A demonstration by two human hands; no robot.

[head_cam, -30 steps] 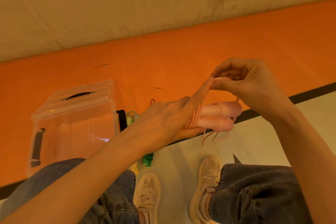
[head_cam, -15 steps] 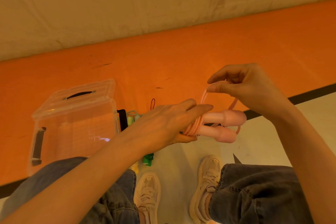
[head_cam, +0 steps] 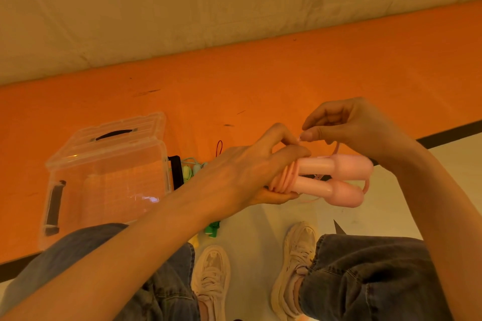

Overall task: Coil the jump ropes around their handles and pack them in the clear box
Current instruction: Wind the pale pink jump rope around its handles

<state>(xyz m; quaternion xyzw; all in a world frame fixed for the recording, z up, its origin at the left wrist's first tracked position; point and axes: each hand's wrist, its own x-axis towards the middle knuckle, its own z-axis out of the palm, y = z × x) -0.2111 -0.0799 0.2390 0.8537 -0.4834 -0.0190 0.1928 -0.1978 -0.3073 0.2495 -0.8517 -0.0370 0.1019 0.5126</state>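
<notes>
Head view: left hand [head_cam: 242,177] grips the pink handles [head_cam: 336,180]; right hand [head_cam: 357,130] fingers pinch the rope [head_cam: 336,148] above.

Both my hands are up over my knees, so the way down to the floor is blocked by my jeans [head_cam: 365,276] and sneakers [head_cam: 212,276]. Left, the clear box [head_cam: 104,177] stands on the orange mat [head_cam: 260,81], mouth open, lid [head_cam: 117,133] tipped behind it. Between box and hands, a clutter of small green things [head_cam: 189,171] crowds the gap. Far across the mat there's open room.
</notes>
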